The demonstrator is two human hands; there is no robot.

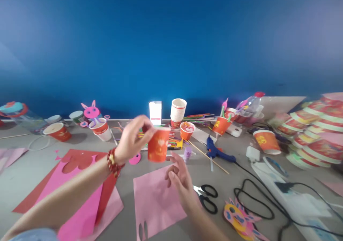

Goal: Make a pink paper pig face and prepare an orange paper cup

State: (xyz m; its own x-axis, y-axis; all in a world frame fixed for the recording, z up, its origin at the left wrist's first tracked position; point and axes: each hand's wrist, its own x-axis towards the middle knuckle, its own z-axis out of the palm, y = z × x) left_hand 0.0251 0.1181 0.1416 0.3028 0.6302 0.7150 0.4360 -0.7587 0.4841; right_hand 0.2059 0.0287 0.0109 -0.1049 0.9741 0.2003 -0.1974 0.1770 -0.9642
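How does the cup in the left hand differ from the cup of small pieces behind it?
The held cup is raised in the left hand; the scrap cup stands on the table.
The held cup's inside is hidden; the scrap cup shows pink and white pieces inside.
The held cup looks larger in view; the scrap cup, farther back, looks smaller.
Both are orange-red outside.
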